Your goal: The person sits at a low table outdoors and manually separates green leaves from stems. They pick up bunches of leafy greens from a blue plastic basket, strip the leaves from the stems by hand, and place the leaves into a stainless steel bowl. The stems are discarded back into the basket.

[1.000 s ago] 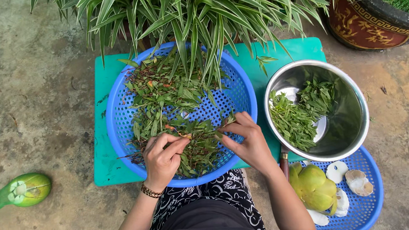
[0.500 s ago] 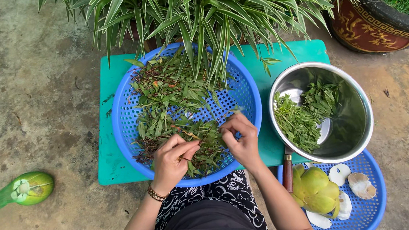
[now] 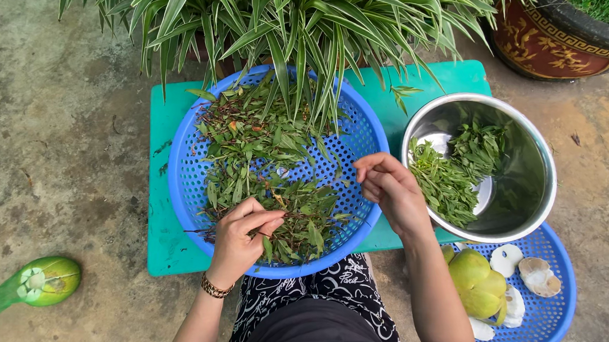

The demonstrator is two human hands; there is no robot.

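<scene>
Left hand sits at 6 o'clock in the blue basket, fingers pinched shut on a thin stem that runs out toward 9 o'clock. Gold bracelet on that wrist.

Right hand is at 3 o'clock on the basket rim, fingers curled loosely inward; can't tell if it holds a leaf or nothing.

The leafy greens fill the basket centre, heaped from 12 down to 6, some yellowed bits mixed in. Basket sits on a teal board laid on the concrete floor.

Steel bowl at 3 o'clock of the basket, just beside it, with plucked sprigs inside, mostly on its left half.

Second blue basket at 5 o'clock, partly under the bowl: green fruit plus pale cut slices.

Spider plant overhangs the basket from 12. Brown patterned pot at 1 o'clock. Green scoop-like item on the floor at 8 o'clock.

My read on technique:
- keep the pinch low on the stem, strip with the other hand against it
- short travel, basket to bowl, since they're adjacent
- watch the hanging plant leaves, easy to grab by mistake
- cull the yellow leaves, don't drop them into the bowl
</scene>
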